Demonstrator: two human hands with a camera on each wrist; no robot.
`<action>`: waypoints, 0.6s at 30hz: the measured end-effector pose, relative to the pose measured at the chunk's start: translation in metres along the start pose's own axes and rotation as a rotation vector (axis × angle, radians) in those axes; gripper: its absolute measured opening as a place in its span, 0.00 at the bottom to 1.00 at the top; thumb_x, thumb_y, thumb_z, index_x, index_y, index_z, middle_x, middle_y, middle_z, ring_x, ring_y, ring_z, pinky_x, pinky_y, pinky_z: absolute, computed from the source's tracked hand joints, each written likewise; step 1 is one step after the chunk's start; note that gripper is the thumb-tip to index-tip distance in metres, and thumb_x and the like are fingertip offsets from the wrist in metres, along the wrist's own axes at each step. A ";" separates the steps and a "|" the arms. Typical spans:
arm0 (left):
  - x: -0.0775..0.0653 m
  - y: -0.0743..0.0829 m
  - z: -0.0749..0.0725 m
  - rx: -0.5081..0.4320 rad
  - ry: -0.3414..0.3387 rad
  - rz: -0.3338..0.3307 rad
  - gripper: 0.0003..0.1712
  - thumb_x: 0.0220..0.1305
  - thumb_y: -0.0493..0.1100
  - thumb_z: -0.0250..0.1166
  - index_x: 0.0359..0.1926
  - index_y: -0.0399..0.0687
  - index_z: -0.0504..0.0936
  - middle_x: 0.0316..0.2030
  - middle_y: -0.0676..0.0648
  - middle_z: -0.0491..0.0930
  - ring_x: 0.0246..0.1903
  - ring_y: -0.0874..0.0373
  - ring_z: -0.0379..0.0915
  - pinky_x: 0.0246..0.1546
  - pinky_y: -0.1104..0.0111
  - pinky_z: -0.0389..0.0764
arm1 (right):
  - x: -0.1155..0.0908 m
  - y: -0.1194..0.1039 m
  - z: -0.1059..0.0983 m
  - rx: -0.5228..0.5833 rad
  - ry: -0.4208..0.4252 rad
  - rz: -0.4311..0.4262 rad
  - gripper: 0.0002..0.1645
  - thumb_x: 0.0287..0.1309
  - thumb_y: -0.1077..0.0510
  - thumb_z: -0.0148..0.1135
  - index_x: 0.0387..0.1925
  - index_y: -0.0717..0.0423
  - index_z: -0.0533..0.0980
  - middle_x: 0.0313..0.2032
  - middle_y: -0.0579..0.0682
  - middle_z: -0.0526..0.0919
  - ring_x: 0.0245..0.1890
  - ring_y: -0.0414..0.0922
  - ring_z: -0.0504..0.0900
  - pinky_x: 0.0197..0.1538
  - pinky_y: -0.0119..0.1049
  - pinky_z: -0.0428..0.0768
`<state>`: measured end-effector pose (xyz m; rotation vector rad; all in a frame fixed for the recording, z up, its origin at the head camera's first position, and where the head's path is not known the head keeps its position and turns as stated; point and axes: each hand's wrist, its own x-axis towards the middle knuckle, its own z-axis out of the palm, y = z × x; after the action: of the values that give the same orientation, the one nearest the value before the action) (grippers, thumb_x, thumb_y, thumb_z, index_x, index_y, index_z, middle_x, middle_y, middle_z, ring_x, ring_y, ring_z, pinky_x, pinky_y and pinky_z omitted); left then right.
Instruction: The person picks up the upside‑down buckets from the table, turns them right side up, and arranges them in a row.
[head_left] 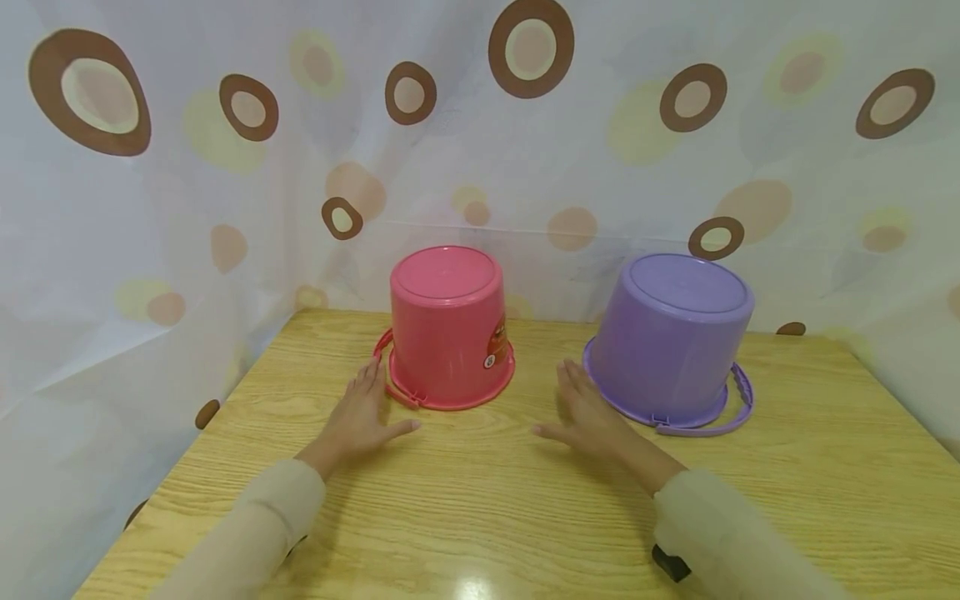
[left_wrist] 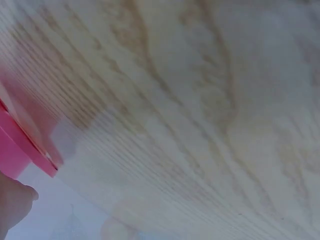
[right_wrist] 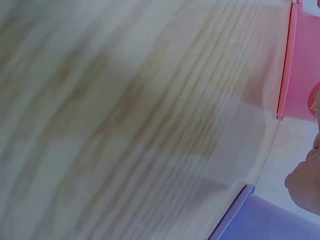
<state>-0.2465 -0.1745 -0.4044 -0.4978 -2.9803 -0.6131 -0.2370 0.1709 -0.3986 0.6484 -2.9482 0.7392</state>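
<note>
Sleeves [head_left: 247,525] [head_left: 727,529], left hand [head_left: 357,423] and right hand [head_left: 592,423], grip wide; upturned bucket bases [head_left: 447,275] [head_left: 688,283] in head view only.

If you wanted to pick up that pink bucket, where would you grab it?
I'd take the pink bucket low on its wall, just above the rim, pressing from left and right together. It stands upside down, so the wall narrows upward and would likely slip if squeezed high; the flared rim should help stop that. Its low-lying handle seems less handy.
</note>
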 end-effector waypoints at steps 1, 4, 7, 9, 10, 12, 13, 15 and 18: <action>0.001 -0.001 0.000 -0.002 0.001 0.003 0.62 0.53 0.66 0.62 0.69 0.27 0.43 0.71 0.31 0.41 0.71 0.38 0.37 0.70 0.46 0.46 | 0.002 0.000 0.001 0.003 -0.001 -0.002 0.61 0.52 0.39 0.63 0.68 0.74 0.43 0.70 0.71 0.41 0.70 0.67 0.41 0.70 0.58 0.49; 0.006 -0.003 0.001 -0.006 0.002 0.011 0.61 0.53 0.66 0.62 0.69 0.27 0.44 0.70 0.30 0.43 0.71 0.37 0.38 0.70 0.47 0.46 | 0.007 -0.001 0.002 0.013 -0.014 0.001 0.60 0.53 0.40 0.62 0.68 0.74 0.41 0.70 0.71 0.40 0.70 0.66 0.40 0.70 0.58 0.47; 0.010 -0.005 0.002 -0.011 0.001 0.006 0.61 0.53 0.66 0.62 0.69 0.27 0.44 0.70 0.29 0.43 0.70 0.36 0.38 0.70 0.48 0.46 | 0.011 -0.002 0.003 0.024 -0.031 0.011 0.60 0.55 0.40 0.60 0.68 0.74 0.40 0.70 0.71 0.39 0.70 0.66 0.39 0.70 0.58 0.45; 0.012 -0.006 0.002 -0.019 -0.002 -0.004 0.61 0.54 0.66 0.61 0.69 0.26 0.43 0.70 0.29 0.43 0.70 0.35 0.37 0.70 0.47 0.46 | 0.014 -0.003 0.004 0.034 -0.041 0.018 0.60 0.55 0.39 0.60 0.68 0.74 0.40 0.70 0.70 0.37 0.70 0.66 0.37 0.71 0.58 0.43; 0.013 -0.006 0.003 -0.025 -0.005 -0.011 0.61 0.54 0.66 0.61 0.69 0.26 0.43 0.70 0.29 0.42 0.70 0.35 0.37 0.70 0.47 0.45 | 0.016 -0.003 0.005 0.038 -0.046 0.020 0.60 0.55 0.39 0.59 0.68 0.74 0.39 0.70 0.70 0.37 0.70 0.66 0.37 0.71 0.58 0.43; 0.015 -0.007 0.003 -0.032 -0.011 -0.027 0.62 0.53 0.67 0.61 0.69 0.26 0.42 0.70 0.29 0.42 0.70 0.35 0.36 0.70 0.47 0.45 | 0.019 -0.004 0.006 0.046 -0.062 0.031 0.60 0.56 0.39 0.59 0.69 0.73 0.38 0.70 0.70 0.36 0.71 0.65 0.36 0.71 0.57 0.42; 0.015 -0.007 0.003 -0.035 -0.014 -0.032 0.63 0.53 0.67 0.61 0.69 0.25 0.42 0.70 0.29 0.42 0.70 0.34 0.36 0.70 0.47 0.45 | 0.020 -0.004 0.007 0.049 -0.067 0.035 0.61 0.56 0.39 0.59 0.68 0.73 0.38 0.70 0.70 0.35 0.71 0.65 0.35 0.71 0.57 0.41; 0.017 -0.008 0.004 -0.032 -0.020 -0.038 0.64 0.53 0.69 0.60 0.69 0.25 0.42 0.70 0.29 0.41 0.70 0.34 0.36 0.70 0.47 0.45 | 0.023 -0.005 0.009 0.045 -0.079 0.040 0.61 0.56 0.38 0.58 0.68 0.74 0.38 0.70 0.70 0.35 0.71 0.65 0.35 0.71 0.57 0.40; 0.018 -0.008 0.005 -0.031 -0.025 -0.043 0.63 0.53 0.68 0.60 0.68 0.25 0.42 0.70 0.28 0.41 0.70 0.34 0.35 0.70 0.47 0.44 | 0.027 -0.007 0.012 0.046 -0.102 0.053 0.62 0.55 0.37 0.58 0.68 0.74 0.37 0.70 0.71 0.34 0.71 0.65 0.33 0.71 0.57 0.39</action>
<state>-0.2663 -0.1745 -0.4098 -0.4475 -3.0166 -0.6627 -0.2582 0.1495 -0.4022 0.6310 -3.0608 0.8040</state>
